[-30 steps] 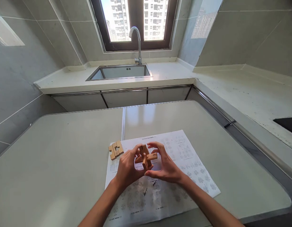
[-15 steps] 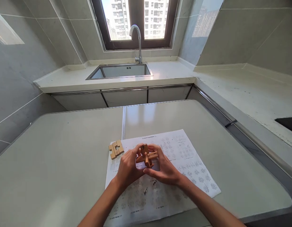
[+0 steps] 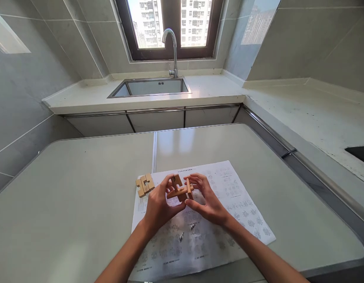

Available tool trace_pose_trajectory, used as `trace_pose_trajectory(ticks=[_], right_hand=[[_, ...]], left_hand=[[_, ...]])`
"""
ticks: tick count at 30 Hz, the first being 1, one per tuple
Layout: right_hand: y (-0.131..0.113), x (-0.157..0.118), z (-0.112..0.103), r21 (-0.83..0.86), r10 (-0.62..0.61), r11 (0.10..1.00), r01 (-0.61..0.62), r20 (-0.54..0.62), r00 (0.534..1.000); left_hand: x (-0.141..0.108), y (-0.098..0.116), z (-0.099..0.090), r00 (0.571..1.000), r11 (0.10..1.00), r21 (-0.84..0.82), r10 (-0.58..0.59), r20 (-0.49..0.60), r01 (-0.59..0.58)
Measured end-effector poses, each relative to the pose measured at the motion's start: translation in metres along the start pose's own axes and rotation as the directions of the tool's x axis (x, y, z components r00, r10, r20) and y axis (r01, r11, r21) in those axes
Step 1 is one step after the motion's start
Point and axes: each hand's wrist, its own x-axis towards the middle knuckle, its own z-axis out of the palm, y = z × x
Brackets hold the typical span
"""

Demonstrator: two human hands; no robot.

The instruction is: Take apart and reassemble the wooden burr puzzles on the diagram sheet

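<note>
The interlocked wooden pieces [image 3: 182, 192] have turned since half a second ago: the marked block, upright then, now leans toward eleven o'clock, and the short bar that pointed at the viewer now stands across the three-o'clock end. The right hand [image 3: 208, 204] has swung with them, its fingers and thumb set narrowly about that end; the left hand [image 3: 159, 202] holds the nine-o'clock side, thumb beneath. The loose wooden blocks [image 3: 145, 184] have kept their place between nine and ten o'clock, on the far left corner of the printed sheet [image 3: 229, 251].

The sheet lies on a pale, glossy table [image 3: 81, 196]. Beyond, the white counter [image 3: 214, 84] holds a sink [image 3: 152, 87] past eleven o'clock; the tap [image 3: 175, 55] rises at twelve before a dark-framed window [image 3: 171, 31]. Grey tiled walls [image 3: 37, 86] flank it.
</note>
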Motion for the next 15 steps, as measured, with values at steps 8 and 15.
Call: trace_pose_trajectory(ticks=[8,15], right_hand=[[0.0,0.005,-0.002,0.062,0.039,0.998,-0.027,-0.2,0.979],[0.014,0.004,-0.002,-0.309,0.017,0.94,-0.142,-0.373,0.928]], left_hand=[[0.003,0.001,-0.001,0.964,0.954,-0.137,-0.265,0.018,0.265],[0.01,0.006,-0.003,0.917,0.882,-0.257,-0.393,0.064,0.396]])
